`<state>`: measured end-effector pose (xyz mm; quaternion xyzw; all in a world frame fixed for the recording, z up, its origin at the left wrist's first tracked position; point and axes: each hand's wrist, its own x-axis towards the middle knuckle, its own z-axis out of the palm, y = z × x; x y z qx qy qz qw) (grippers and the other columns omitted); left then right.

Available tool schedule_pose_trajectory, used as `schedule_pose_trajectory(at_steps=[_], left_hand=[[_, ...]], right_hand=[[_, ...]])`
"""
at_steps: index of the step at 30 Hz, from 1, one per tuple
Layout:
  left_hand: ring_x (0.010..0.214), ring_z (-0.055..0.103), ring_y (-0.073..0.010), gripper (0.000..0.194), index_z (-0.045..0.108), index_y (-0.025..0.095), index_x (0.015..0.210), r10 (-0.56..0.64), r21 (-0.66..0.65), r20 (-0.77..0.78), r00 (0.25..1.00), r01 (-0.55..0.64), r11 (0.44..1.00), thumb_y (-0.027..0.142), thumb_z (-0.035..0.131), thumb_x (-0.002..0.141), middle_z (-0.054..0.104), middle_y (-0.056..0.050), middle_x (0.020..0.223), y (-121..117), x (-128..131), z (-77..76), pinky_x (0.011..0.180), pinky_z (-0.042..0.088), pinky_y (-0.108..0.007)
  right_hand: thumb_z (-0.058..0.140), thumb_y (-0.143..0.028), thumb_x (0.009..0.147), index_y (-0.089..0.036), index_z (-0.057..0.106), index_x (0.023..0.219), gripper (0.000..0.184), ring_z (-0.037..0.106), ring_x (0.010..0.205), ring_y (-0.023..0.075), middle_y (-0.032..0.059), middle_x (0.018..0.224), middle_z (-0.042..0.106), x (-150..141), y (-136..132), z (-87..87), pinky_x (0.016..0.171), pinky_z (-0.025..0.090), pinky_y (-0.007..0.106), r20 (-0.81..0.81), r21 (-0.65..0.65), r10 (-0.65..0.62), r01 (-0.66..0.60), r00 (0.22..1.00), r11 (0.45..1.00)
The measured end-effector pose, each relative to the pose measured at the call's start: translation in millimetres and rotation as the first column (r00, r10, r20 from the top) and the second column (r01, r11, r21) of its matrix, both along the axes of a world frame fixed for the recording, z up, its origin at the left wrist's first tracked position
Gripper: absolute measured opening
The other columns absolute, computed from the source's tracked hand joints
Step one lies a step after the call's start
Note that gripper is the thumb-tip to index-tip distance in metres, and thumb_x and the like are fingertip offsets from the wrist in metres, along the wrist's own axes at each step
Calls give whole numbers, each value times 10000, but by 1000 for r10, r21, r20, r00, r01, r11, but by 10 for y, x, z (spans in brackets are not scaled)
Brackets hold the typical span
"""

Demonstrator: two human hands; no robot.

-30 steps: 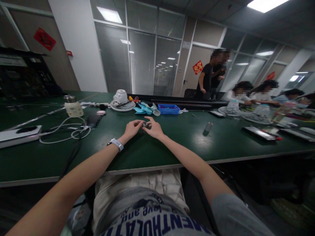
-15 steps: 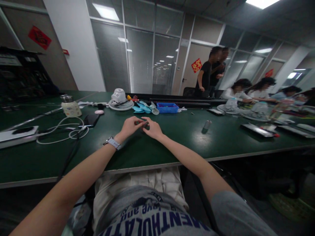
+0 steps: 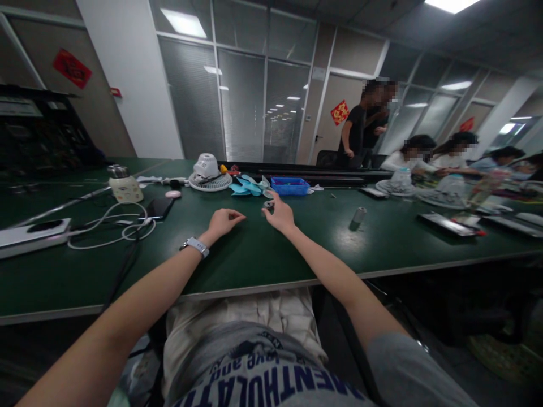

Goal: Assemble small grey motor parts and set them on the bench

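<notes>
My right hand (image 3: 280, 214) is just above the green table, thumb and fingers curved around a small round metal piece (image 3: 268, 204); its exact kind is too small to tell. To its left, my left hand (image 3: 223, 222) hovers low over the tabletop with thumb and fingertips pinched together. Whatever may be in that pinch is hidden. Beyond my hands lie light-blue fan blades (image 3: 246, 186) and a blue plastic basket (image 3: 290, 186). A small metal cylinder (image 3: 358, 217) stands on the table to the right of my right hand.
A white fan housing with a round grille (image 3: 210, 180) sits at the back. On the left are a cream bottle (image 3: 124, 185), a dark phone (image 3: 158, 208), a white cable (image 3: 89, 247) and a white device (image 3: 34, 237). Co-workers sit and stand at the far right.
My hands were together at the fingertips and are now apart. The right hand has moved right with the small metal piece; the left has stayed nearly in place, still pinched.
</notes>
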<state>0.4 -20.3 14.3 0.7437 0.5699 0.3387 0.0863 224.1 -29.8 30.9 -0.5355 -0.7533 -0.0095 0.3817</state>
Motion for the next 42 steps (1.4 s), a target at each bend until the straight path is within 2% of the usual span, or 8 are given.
schedule_pose_trajectory(at_steps=[8,13,22,24,27,32,36,42], left_hand=[[807,677,-237,220,793,285,839,-68,-87,-11,998,67,994,452,673,762,762,-51,846,42,1,-97,719,496,-315],[859,680,-244,221,793,291,860,-64,-102,13,998,65,993,450,681,754,769,-42,874,65,-15,-115,769,505,-314],[842,687,-222,328,714,204,1078,72,-77,93,993,-65,995,396,526,890,757,-67,894,42,5,-74,725,490,-291],[826,686,-220,337,688,189,1101,123,-88,119,985,-113,990,394,511,900,751,-70,877,38,4,-65,713,483,-292],[834,686,-219,328,670,186,1091,158,-94,143,977,-145,985,398,504,905,749,-71,871,35,0,-60,720,480,-290],[827,688,-214,304,665,191,1069,166,-83,135,977,-155,984,395,515,900,748,-74,887,20,9,-62,724,481,-283],[836,685,-214,309,661,180,1073,163,-80,134,978,-153,985,390,518,899,748,-82,905,13,22,-62,727,475,-283],[815,684,-202,311,655,186,1077,157,-96,126,979,-146,985,400,512,903,749,-54,850,47,3,-80,717,472,-275]], right_hand=[[565,-217,872,-184,397,1385,541,613,1107,303,180,1231,586,908,138,225,929,454,431,127,-154,-590,603,798,783],[583,-217,855,-183,433,1350,519,598,1143,306,184,1233,577,1132,188,180,932,457,419,153,-273,-661,674,735,687],[626,-200,835,-123,442,1367,568,479,1268,324,228,1360,482,1023,210,117,1039,342,484,165,-155,-672,692,722,705],[587,-190,864,-127,467,1360,514,404,1333,313,213,1428,441,850,163,111,1081,293,498,140,-6,-589,595,796,804],[490,-218,934,-181,507,1359,428,413,1342,242,132,1439,482,425,95,39,1110,301,460,166,48,-152,146,974,988],[509,-215,933,-260,592,1305,383,443,1342,200,40,1468,467,-278,57,-232,1106,363,402,242,-146,488,-466,838,873],[495,-121,921,-233,658,1231,368,536,1260,186,47,1345,591,-410,63,-318,1075,405,355,221,-188,533,-500,817,845],[551,-78,878,-266,741,1083,338,672,1027,183,8,1102,725,-221,67,-143,950,484,296,231,-163,382,-352,895,922]])
